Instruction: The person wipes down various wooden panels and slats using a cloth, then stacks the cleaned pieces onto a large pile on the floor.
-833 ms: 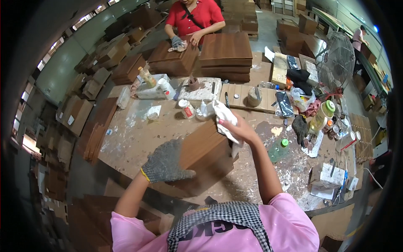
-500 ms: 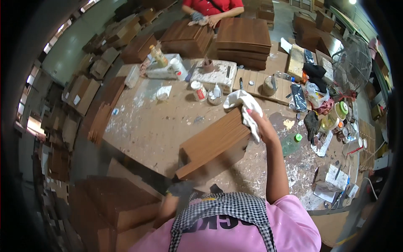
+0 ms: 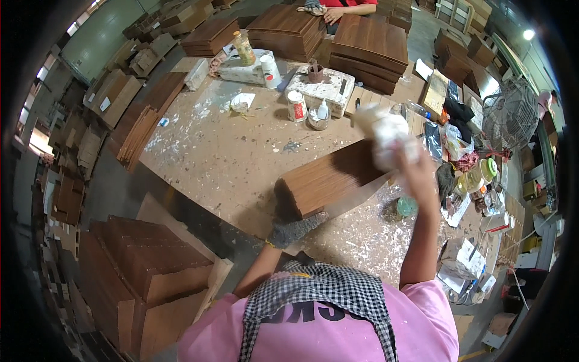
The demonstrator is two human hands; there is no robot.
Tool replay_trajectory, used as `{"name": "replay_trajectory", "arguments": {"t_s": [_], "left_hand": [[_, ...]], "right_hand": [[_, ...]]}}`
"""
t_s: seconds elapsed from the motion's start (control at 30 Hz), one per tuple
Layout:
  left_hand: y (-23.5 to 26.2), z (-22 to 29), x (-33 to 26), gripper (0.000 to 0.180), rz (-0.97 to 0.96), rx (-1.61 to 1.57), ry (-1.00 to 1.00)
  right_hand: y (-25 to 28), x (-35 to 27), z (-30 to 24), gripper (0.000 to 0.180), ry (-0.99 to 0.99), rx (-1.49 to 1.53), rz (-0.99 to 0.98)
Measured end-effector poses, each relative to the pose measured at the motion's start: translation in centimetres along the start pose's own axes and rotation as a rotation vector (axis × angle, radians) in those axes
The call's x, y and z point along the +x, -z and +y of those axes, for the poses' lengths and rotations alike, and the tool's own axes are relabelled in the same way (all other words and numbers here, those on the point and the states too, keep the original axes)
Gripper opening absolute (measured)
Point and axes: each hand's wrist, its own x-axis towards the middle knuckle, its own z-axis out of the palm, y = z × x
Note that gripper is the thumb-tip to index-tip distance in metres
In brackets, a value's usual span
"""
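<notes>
Brown wooden piece (image 3: 329,181) at the near side of a white-spotted tabletop (image 3: 205,163), brown stacks (image 3: 145,265) around the room.
The right hand (image 3: 418,175) has its grip clamped on a white cloth (image 3: 386,136), both motion-blurred; the gloved left hand (image 3: 295,230) touches the near end, its grip partly hidden, closure impossible to tell; the top edge crops a red-shirted co-worker (image 3: 359,8).

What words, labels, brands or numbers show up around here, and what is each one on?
Pink cloth shirt: large dark lettering, partly hidden by the black-and-white checked apron; I won't copy it out.
White cylindrical container with red label: print too small to read.
White paper sheet at the table's right: too small to read.
Brown wood-grain rectangular piece: no print visible.
</notes>
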Motion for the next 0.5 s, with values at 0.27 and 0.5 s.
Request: {"name": "replay_trajectory", "arguments": {"t_s": [0.27,0.5], "left_hand": [[1.7,2.3,2.7,0.075,0.116,-0.642,-0.058],[-0.1,-0.1,1.5,0.096,0.122,-0.051,-0.052]], "right_hand": [[-11.0,-4.5,-1.9,0.035,0.611,-0.932,-0.231],[-8.6,-3.1,-1.4,0.046,0.344,-1.166,-0.029]]}}
